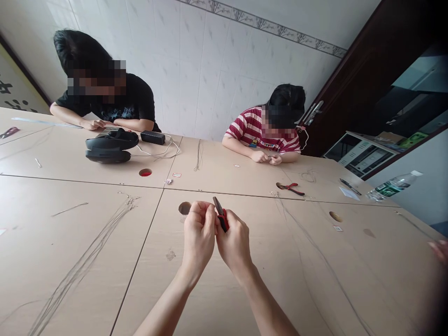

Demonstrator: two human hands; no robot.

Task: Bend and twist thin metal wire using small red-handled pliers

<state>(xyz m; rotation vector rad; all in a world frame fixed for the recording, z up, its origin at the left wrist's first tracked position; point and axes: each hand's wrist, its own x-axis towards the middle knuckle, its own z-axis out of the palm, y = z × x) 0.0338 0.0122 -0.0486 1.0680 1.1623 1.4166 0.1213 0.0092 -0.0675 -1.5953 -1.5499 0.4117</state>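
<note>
My right hand (234, 235) is wrapped round a pair of pliers (223, 218) with red and black handles, its dark jaws pointing up and slightly left. Close against it, my left hand (200, 228) is closed, thumb pressed to the fingers in a pinch. Whatever sits in that pinch is too small to make out. Both hands are above the table (196, 289), just in front of a round hole (184, 208). A bundle of thin cords (94, 242) lies to the left, and more long thin strands (315, 247) run along the right.
Across the table sit a person in black (105, 93) and a person in striped red (262, 126). Another pair of pliers (291, 187), a black headset-like device (111, 147), a black box (152, 137) with a cable and a water bottle (394, 185) lie on the table. A hand (440, 251) shows at the right edge.
</note>
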